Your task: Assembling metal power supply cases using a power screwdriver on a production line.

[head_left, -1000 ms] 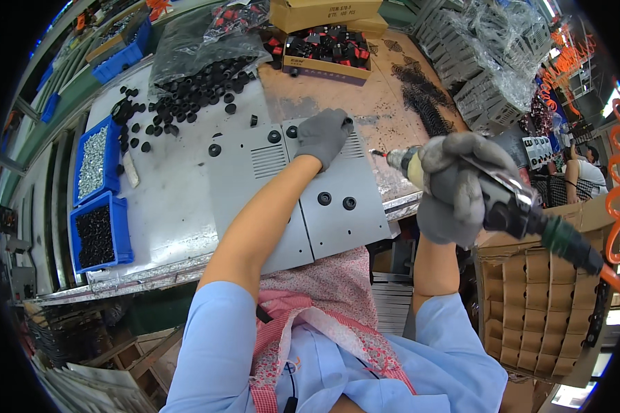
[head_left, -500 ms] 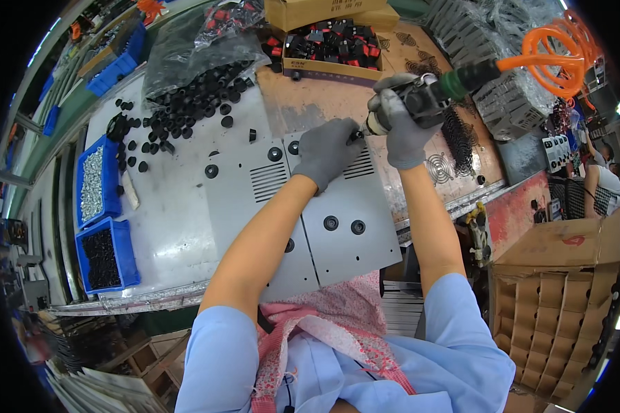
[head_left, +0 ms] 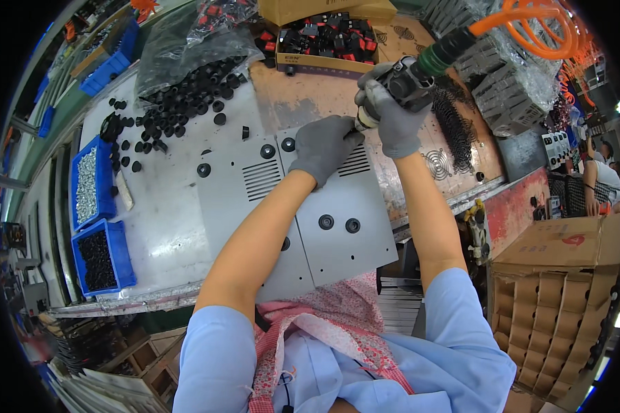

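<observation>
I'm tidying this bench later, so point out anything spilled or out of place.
Loose black caps lie strewn beside the plastic bag, over the pale tabletop; that looks spilled, though perhaps deliberate. The gray panels also overhang the tabletop's front edge. Nothing looks clearly damaged.

Right fingers (head_left: pixel 377 96) around black driver (head_left: pixel 408 84); left fingers (head_left: pixel 344 132) near its tip, above slotted grey panel (head_left: pixel 339 253).
</observation>
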A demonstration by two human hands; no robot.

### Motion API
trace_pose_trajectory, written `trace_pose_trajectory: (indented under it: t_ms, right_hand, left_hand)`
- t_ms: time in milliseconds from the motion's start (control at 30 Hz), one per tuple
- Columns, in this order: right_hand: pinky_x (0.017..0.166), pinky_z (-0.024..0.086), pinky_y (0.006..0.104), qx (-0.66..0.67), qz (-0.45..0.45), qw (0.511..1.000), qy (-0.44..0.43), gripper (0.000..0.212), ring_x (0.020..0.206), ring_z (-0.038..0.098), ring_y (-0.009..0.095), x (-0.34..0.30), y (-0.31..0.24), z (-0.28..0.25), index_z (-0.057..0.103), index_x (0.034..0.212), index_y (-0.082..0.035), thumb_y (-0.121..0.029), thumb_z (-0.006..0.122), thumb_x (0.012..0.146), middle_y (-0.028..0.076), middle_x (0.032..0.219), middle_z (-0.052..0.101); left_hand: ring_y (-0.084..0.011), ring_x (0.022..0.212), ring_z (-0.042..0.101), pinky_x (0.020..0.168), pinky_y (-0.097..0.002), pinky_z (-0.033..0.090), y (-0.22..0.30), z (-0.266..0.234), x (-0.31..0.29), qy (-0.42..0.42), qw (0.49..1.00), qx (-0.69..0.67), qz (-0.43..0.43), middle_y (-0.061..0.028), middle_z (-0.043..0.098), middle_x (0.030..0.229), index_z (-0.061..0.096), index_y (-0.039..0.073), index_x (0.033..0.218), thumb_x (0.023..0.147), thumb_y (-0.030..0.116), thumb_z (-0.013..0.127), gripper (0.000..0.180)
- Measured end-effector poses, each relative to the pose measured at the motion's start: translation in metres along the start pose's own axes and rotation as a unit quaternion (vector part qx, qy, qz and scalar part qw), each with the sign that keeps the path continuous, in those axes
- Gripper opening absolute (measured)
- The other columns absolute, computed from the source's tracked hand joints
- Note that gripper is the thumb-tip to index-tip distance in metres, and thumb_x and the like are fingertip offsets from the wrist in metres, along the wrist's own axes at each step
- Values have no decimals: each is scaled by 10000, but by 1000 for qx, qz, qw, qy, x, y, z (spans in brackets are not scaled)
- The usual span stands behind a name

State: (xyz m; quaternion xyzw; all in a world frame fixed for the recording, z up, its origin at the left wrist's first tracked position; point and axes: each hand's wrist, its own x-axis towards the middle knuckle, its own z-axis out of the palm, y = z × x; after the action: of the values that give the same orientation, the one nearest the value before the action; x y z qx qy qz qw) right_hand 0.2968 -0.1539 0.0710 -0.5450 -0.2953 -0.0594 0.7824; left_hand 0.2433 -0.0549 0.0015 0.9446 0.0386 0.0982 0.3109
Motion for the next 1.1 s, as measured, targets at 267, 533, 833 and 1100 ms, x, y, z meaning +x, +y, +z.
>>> trace_pose_trajectory:
  t_ms: [267,533,833,1100]
  right_hand:
    - [570,499,242,40,0,998,-38,137,674,603,125,-62,-115,25,564,945,10,22,562,809,85,797,603]
    - [597,474,342,100,-162,974,-126,449,667,572,195,-129,-165,3,497,1223,-54,-156,523,786,158,972,586]
    - [624,497,369,112,-148,975,-121,446,688,594,215,-161,-174,16,466,1222,-51,-184,576,811,169,965,585]
    - [679,538,412,109,-145,973,-145,447,757,607,264,-175,-174,24,387,1157,-19,-232,654,869,216,967,552]
  left_hand:
    - [-267,870,641,731,-387,503,-14,0,0,28,990,-138,24,-127,656,928,638,119,1058,850,336,611,301]
    - [-280,918,619,821,-342,546,8,-42,-67,-47,538,-805,-245,-191,590,1081,445,-26,1221,984,354,429,448]
    - [-145,736,599,536,-210,471,29,-48,-185,-145,563,-765,-277,-111,611,995,470,-19,1205,949,240,504,366]
    - [-74,473,417,393,-177,292,28,-43,-217,-208,559,-791,-134,-22,517,676,523,21,1075,884,418,594,446]
